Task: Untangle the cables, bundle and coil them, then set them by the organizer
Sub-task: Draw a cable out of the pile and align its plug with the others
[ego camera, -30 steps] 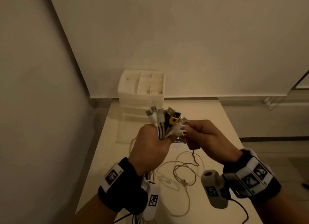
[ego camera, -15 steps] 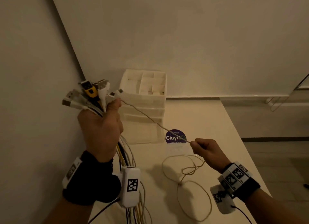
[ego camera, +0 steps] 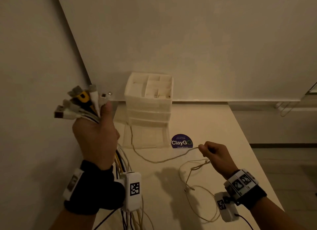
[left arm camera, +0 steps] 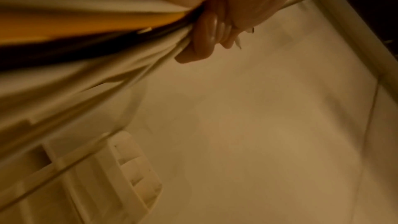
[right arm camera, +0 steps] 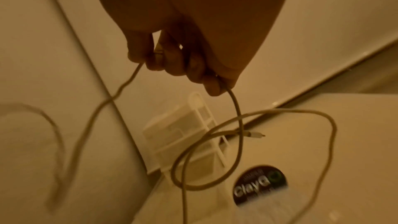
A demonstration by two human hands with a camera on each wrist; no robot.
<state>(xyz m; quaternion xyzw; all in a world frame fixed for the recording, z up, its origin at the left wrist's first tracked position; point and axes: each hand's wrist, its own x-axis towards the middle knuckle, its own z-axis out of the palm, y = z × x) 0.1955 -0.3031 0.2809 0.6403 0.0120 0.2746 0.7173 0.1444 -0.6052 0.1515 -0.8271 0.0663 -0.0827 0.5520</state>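
You work over a pale table (ego camera: 214, 126) that runs toward the far wall, with a white drawer organizer (ego camera: 149, 107) standing at its far left end and a round purple sticker (ego camera: 181, 141) just near of it on the right. That organizer marks where the finished coil belongs, so it makes sense that everything stays close to it.

Your left hand (ego camera: 96, 135) is raised at the left, fingers wrapped tightly round the cable bundle (ego camera: 80, 106). The plugs fan out above your fist while the white, yellow and black cords hang down past your wrist toward the near edge. Holding the plug ends level and high probably lets the cords fall straight, so the tangles show themselves.

Your right hand (ego camera: 215, 154) sits lower and to the right, just above the tabletop, fingers curled round one thin beige cable (ego camera: 159, 159). This cable sags from near your left fist down onto the table in front of the organizer and across to your right fingers, then drops into loose loops (ego camera: 193, 183) near your right wrist. In the right wrist view a small connector (right arm camera: 254, 134) lies inside one loop; whether that crossing is a true knot is hard to tell through the blur.

You seem to be drawing this one cable clear of the rest, so the untangling looks unfinished and coiling has not begun.
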